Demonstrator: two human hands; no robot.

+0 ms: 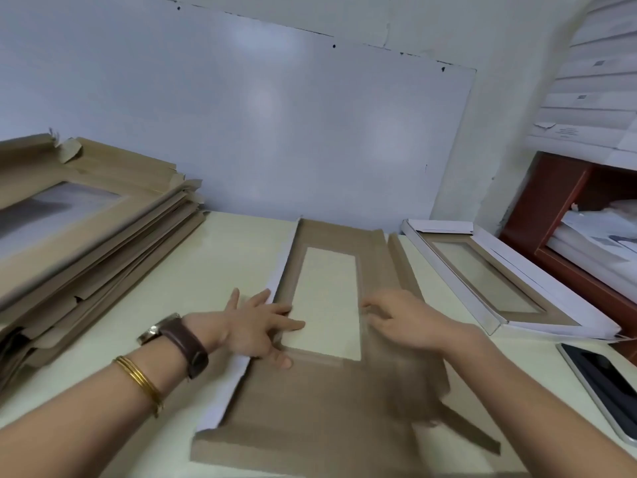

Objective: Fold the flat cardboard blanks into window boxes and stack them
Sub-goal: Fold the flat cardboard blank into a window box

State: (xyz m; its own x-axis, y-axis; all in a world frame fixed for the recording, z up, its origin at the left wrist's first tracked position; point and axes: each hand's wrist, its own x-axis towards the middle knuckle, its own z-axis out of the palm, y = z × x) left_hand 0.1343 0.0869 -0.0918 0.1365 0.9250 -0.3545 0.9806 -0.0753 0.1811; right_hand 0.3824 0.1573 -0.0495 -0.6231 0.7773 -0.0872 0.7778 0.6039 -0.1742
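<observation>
Folding side flaps of blank (324,339).
Left hand (255,326) flat, holding down left flap; right hand (406,322) gripping right flap; long axis pointing away.

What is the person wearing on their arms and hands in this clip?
Both forearms are bare, with no sleeves or gloves in view. The left wrist carries a metal-cased watch on a dark brown leather strap and, further up, thin gold bangles. The right hand and wrist show no jewellery.

Left hand (256,320) flat on blank (324,401) (window edge); right hand (401,319) blurred on right side.
</observation>
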